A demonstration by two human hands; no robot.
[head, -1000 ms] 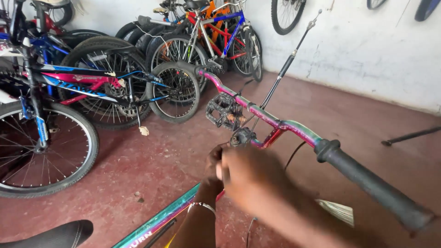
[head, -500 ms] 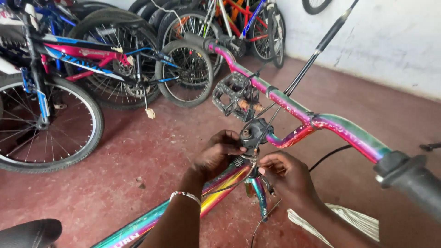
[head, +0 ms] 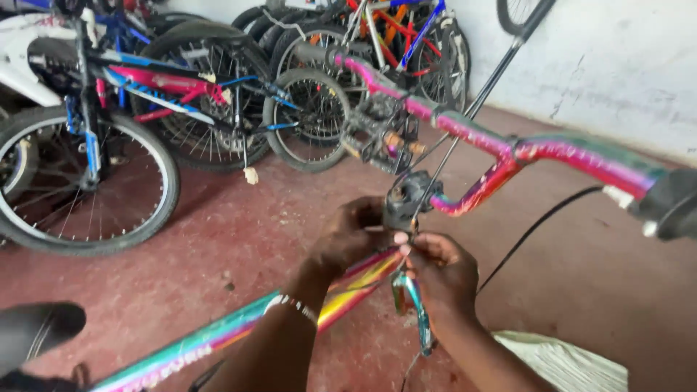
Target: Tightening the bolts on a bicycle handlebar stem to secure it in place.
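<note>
The left hand [head: 347, 236] had its fingers curled tight around the dark stem clamp [head: 405, 199], while the right hand [head: 439, 270] pinched a thin cable [head: 435, 168] just below it. That clamp sat mid-frame beneath the rainbow handlebar [head: 508, 149], above the frame tube [head: 239, 328]; parked bicycles [head: 145, 109] lined the wall.

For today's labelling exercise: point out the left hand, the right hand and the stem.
left hand [head: 348, 236], head view, back of the hand
right hand [head: 439, 272], head view, knuckles
stem [head: 406, 199], head view, its dark top
</note>
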